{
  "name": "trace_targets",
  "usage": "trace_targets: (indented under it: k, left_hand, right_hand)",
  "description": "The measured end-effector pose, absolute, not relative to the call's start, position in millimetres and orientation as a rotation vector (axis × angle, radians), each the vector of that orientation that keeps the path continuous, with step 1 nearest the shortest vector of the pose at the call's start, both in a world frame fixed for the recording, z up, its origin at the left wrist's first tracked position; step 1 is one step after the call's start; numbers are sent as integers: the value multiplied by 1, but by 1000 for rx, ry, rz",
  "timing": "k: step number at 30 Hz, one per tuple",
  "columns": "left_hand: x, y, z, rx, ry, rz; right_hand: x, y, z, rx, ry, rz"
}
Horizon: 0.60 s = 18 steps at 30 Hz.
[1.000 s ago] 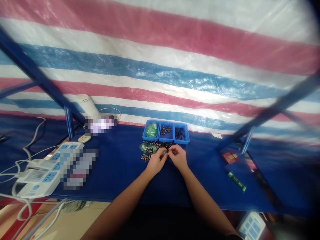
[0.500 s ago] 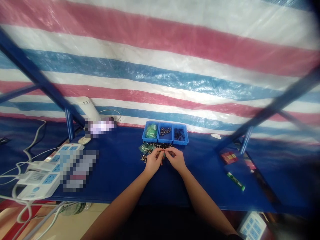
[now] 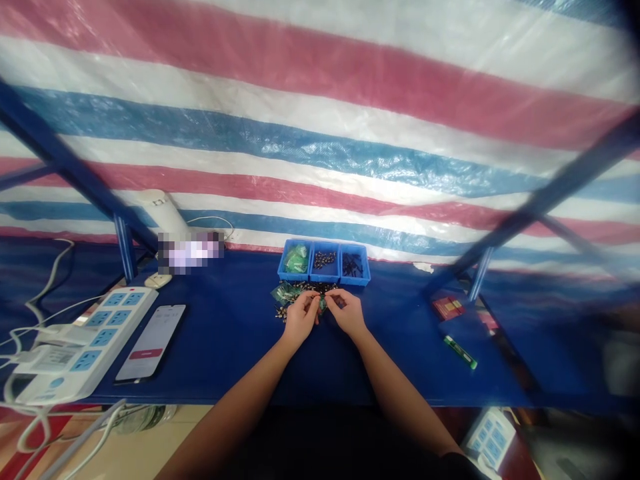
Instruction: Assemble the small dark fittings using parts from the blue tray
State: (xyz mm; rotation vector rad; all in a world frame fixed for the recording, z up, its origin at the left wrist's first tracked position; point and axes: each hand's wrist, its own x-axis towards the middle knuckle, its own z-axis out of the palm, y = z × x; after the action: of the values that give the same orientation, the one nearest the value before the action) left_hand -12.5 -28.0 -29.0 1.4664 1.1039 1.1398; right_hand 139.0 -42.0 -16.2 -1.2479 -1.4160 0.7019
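My left hand (image 3: 301, 318) and my right hand (image 3: 349, 313) meet over the blue table, just in front of a row of bins. Their fingertips pinch a small green item (image 3: 323, 304) from both sides; it looks like a little green plastic bag, though its details are too small to make out. Behind my fingers lies a pile of small brass-and-black metal parts (image 3: 281, 312), partly covered by my hands. A clear greenish plastic bag (image 3: 284, 292) rests at the pile's left. The blue bins hold green plastic bags (image 3: 297, 259), small metal parts (image 3: 325, 260) and black pieces (image 3: 353, 265).
On the left are a white power strip (image 3: 95, 347) with plugged-in cables and a phone (image 3: 153, 343). A white cylinder (image 3: 165, 212) stands behind. To the right lie a red box (image 3: 448, 307) and a green packet (image 3: 460, 352). Blue frame bars (image 3: 505, 220) slant along both sides.
The view has shifted slightly, so everything sits further left. My hands stay together at the pile, their fingertips a little further apart, with more of the green item showing between them.
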Motion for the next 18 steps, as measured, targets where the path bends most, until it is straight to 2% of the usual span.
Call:
trace_targets:
  k: [18]
  left_hand:
    - [-12,-27,-27,1407,1072,1105]
  right_hand:
    - [139,-41,-20,-1236,-1446,701]
